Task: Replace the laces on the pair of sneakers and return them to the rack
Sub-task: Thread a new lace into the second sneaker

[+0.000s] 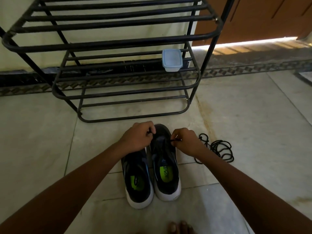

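The neon-green insole of the right-hand dark sneaker with a white sole (166, 163) carries dark lettering, too small and skewed to read; the insole of the left-hand dark sneaker with a white sole (138, 179) shows only a dark mark. Both shoes stand side by side, touching, low in the centre of the frame on the pale tiled floor (253, 132), toes pointing toward the black tubular metal shoe rack (118, 43) that fills the upper half of the frame.

The left hand (137, 138) and the right hand (186, 141) sit either side of the right-hand sneaker's forefoot. The fingers of each hand are curled and pinch an end of the black lace (175, 140) running across that shoe's eyelets.

A loose coil of black cord lace (217, 148) lies on the floor just right of the right hand, apart from the shoes. A small translucent plastic box with a pale blue lid (172, 60) rests on a middle rack shelf, at the shelf's right end. Toes (179, 228) show at the bottom edge.
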Demonstrator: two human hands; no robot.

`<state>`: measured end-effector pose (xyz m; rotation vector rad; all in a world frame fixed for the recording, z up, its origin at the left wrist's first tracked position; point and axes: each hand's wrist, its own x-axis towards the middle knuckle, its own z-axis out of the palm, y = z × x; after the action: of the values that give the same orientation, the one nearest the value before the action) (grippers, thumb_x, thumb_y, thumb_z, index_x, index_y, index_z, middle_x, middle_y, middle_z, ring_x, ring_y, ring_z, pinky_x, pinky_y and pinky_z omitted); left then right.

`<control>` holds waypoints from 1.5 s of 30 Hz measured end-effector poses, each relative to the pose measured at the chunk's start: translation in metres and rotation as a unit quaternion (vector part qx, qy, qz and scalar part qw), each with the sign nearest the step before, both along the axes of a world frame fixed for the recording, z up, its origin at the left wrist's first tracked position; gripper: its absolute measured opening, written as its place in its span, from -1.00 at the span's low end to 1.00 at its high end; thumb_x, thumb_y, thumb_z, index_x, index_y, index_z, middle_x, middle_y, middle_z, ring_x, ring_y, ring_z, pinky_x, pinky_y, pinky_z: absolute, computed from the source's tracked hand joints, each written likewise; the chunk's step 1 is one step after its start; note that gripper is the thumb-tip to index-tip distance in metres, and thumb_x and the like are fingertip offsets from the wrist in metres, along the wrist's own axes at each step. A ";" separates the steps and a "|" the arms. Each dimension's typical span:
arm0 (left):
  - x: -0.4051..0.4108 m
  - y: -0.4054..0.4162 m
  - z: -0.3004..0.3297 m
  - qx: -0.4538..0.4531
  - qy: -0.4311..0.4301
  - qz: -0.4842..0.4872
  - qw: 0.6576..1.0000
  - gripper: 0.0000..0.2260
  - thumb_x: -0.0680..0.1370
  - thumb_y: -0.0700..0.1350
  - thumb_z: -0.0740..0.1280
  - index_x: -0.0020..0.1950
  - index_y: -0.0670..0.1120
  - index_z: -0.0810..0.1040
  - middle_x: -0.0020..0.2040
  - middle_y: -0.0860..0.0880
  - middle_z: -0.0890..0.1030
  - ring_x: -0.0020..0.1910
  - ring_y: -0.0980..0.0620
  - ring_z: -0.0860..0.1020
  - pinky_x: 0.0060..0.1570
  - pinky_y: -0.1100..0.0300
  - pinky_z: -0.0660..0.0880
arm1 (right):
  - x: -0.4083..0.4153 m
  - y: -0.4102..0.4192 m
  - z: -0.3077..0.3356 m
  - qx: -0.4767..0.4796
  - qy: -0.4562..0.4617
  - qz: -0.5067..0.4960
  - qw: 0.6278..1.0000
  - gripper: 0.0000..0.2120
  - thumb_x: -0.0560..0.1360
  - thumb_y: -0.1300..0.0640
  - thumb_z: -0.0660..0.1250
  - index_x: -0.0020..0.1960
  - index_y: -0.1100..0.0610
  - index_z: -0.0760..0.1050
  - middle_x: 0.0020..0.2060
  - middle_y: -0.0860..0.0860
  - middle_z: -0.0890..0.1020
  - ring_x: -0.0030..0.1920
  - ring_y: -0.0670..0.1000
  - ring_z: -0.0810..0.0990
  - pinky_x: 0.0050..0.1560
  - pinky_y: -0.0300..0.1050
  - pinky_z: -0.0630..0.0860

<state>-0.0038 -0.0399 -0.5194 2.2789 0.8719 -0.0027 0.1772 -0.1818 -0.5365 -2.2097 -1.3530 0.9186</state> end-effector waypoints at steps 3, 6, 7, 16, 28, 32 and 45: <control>-0.011 -0.019 0.019 -0.025 -0.068 -0.056 0.996 -0.82 0.61 -0.16 0.35 0.12 0.12 0.54 -0.23 0.08 0.55 -0.28 0.09 0.57 -0.14 -0.03 0.59 | 0.006 -0.006 0.007 0.007 0.028 -0.010 1.000 -0.96 0.51 0.17 0.47 -0.04 0.07 0.64 -0.29 -0.07 0.69 -0.28 -0.24 0.62 -0.28 -0.45 0.39; -0.020 -0.055 0.034 -0.051 -0.031 -0.112 0.992 -0.49 0.67 -0.09 0.29 0.58 0.10 0.20 -0.22 0.07 0.58 -0.22 0.13 0.62 -0.09 0.05 0.62 | 0.011 -0.012 0.016 0.042 0.055 -0.015 0.997 -0.95 0.52 0.14 0.49 -0.03 0.05 0.64 -0.28 -0.04 0.72 -0.25 -0.14 0.69 -0.23 -0.33 0.50; -0.021 -0.068 0.035 -0.054 -0.009 -0.111 0.992 -0.37 0.68 -0.07 0.28 0.65 0.10 0.02 -0.19 0.09 0.61 -0.17 0.16 0.63 -0.03 0.07 0.62 | 0.012 -0.015 0.020 0.053 0.076 -0.016 0.996 -0.94 0.52 0.14 0.49 -0.03 0.05 0.64 -0.29 -0.03 0.73 -0.25 -0.12 0.70 -0.22 -0.29 0.55; -0.029 -0.147 0.027 -0.029 -0.005 0.057 0.998 -0.80 0.68 -0.04 0.26 0.21 -0.05 0.61 -0.12 0.03 0.70 -0.09 0.10 0.65 0.08 0.03 0.60 | 0.008 -0.026 0.028 0.147 0.117 -0.038 0.981 -0.96 0.55 0.19 0.44 -0.03 0.07 0.64 -0.28 -0.02 0.73 -0.20 -0.06 0.73 0.05 0.02 0.65; -0.051 -0.153 0.024 0.082 -0.001 0.003 0.997 -0.74 0.68 -0.02 0.20 0.16 -0.01 0.68 -0.01 0.11 0.43 -0.06 0.14 0.49 -0.08 0.30 0.44 | 0.006 -0.023 0.029 0.189 0.136 -0.060 0.971 -0.95 0.54 0.18 0.43 -0.06 0.05 0.64 -0.27 0.01 0.73 -0.17 0.06 0.73 0.09 0.26 0.61; -0.070 -0.157 0.012 0.104 0.007 0.028 0.994 -0.80 0.62 0.00 0.26 0.01 0.03 0.69 -0.12 0.14 0.46 -0.13 0.13 0.53 -0.26 0.38 0.28 | 0.007 -0.024 0.027 0.185 0.133 -0.059 0.972 -0.96 0.55 0.20 0.43 -0.03 0.09 0.65 -0.27 0.01 0.72 -0.18 0.04 0.73 0.09 0.21 0.62; -0.046 -0.118 0.011 0.187 0.012 0.068 0.980 -0.74 0.64 0.12 0.27 0.15 0.01 0.62 0.04 0.01 0.56 0.03 0.00 0.54 -0.04 0.12 0.48 | 0.001 -0.022 0.031 0.166 0.061 -0.008 0.984 -0.93 0.57 0.21 0.42 0.05 0.15 0.64 -0.25 -0.09 0.73 -0.22 -0.28 0.66 -0.13 -0.48 0.47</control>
<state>-0.0495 -0.1576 -0.5085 2.5625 1.1156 0.2126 0.1778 -0.2036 -0.5055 -1.8800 -1.3211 0.7456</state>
